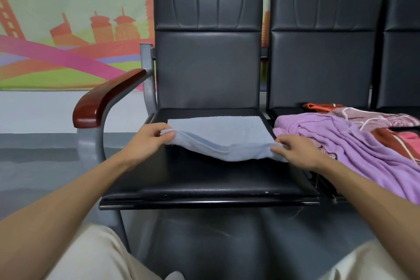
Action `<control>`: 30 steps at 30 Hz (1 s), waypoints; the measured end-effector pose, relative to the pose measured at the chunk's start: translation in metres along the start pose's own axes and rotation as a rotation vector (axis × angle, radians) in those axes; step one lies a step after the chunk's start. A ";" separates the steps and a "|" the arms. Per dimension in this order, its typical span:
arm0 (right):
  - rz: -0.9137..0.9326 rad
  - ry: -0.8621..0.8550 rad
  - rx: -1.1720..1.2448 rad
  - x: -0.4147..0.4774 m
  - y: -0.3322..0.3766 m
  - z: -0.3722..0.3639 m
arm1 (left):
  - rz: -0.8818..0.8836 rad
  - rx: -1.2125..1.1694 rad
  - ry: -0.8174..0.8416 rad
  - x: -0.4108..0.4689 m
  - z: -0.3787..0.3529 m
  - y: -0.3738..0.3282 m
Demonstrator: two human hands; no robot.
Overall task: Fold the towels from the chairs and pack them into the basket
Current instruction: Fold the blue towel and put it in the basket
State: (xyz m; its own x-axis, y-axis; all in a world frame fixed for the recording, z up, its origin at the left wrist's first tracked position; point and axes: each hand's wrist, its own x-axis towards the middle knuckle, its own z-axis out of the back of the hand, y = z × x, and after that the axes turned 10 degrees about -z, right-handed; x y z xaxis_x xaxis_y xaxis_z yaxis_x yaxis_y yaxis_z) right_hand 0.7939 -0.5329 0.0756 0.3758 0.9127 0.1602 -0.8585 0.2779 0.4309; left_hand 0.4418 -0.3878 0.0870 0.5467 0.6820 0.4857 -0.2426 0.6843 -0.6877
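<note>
A light blue towel (218, 134) lies folded on the seat of the black chair (204, 179) in front of me. My left hand (147, 141) pinches its near left corner and my right hand (295, 150) pinches its near right corner. The near edge is lifted off the seat and sags between my hands. On the chair to the right lies a heap of towels: a purple one (354, 143) on top, a patterned pink one (381, 118), and red and orange ones partly hidden behind and under them. No basket is in view.
The chairs stand in a row against a wall with a colourful mural. A red-brown wooden armrest (102, 100) on a grey metal frame sticks out at the left of my chair. The grey floor stretches to the left. My knees are at the bottom.
</note>
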 end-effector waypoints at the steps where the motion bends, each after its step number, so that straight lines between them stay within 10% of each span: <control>1: 0.035 0.029 0.029 -0.002 -0.001 0.003 | 0.014 -0.011 0.006 0.000 0.001 -0.001; 7: 0.051 0.306 0.031 -0.013 -0.003 0.014 | 0.145 0.168 0.316 -0.010 0.007 -0.007; 22: 0.099 0.000 -0.040 0.041 0.025 0.015 | 0.344 0.209 0.032 0.003 -0.002 0.023; 30: 0.025 0.130 -0.235 0.102 0.016 -0.027 | 0.322 0.414 0.056 0.026 -0.007 0.058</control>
State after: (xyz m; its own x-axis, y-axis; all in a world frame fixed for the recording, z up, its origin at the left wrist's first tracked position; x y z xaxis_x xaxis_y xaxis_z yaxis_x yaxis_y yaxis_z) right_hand 0.8088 -0.4276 0.0751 0.3187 0.9467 0.0457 -0.9300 0.3030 0.2081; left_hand 0.4478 -0.3317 0.0559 0.4311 0.8677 0.2474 -0.6959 0.4943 -0.5210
